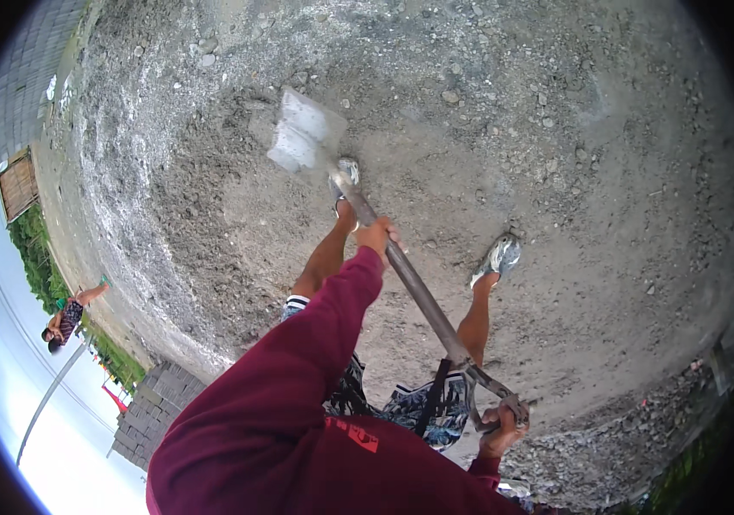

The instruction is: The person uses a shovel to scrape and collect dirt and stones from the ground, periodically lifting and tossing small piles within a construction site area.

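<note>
A shovel with a long metal shaft slants across the middle of the view. Its pale grey blade, slightly blurred, is out ahead of my left foot, over loose grey soil; no load shows on it. My left hand is wrapped round the shaft not far behind the blade. At the other end, near my right leg, my right hand grips the frame-like handle. Both hands are closed on the tool. My shoes stand apart on the ground, dusty with grey.
Gravelly ground with scattered stones surrounds me. Stacked grey blocks stand at the far left, and another block pile at the lower left. Some distance off on the left is a person. A wooden panelled structure lies beyond.
</note>
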A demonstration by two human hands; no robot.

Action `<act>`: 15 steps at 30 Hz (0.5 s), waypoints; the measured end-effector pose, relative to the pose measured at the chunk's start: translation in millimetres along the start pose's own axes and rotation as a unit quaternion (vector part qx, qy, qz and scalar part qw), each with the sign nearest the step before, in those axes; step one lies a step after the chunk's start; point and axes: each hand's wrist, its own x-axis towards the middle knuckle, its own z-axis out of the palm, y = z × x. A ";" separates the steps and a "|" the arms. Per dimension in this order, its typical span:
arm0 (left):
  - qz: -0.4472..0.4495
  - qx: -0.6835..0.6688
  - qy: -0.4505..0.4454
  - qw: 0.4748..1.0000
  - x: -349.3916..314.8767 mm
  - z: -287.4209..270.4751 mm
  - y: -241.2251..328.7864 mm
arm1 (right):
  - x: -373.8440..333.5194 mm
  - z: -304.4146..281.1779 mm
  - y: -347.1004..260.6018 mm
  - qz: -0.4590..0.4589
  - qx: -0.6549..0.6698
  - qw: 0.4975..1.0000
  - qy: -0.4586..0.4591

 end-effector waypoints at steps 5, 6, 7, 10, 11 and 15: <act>-0.124 0.050 -0.042 0.990 -61.7 97.3 -170.1 | 2.4 -193.7 -14.9 0.055 -0.015 0.982 0.179; -0.126 0.057 -0.063 0.988 -67.4 107.5 -181.9 | -0.7 -243.3 -20.2 0.047 -0.035 0.977 0.206; -0.114 0.059 -0.075 0.989 -63.2 115.3 -192.2 | 8.9 -226.1 -39.5 0.055 -0.014 0.981 0.185; -0.102 0.057 -0.039 0.992 26.0 123.1 -124.0 | 67.5 -83.6 -69.7 0.070 0.029 0.994 0.082; -0.070 0.005 0.000 0.998 67.8 115.7 -62.9 | 75.3 -8.9 -54.5 0.075 0.013 0.994 0.074; -0.034 -0.011 -0.071 0.997 166.6 25.6 187.1 | 26.1 256.5 -48.8 0.008 0.020 0.997 -0.072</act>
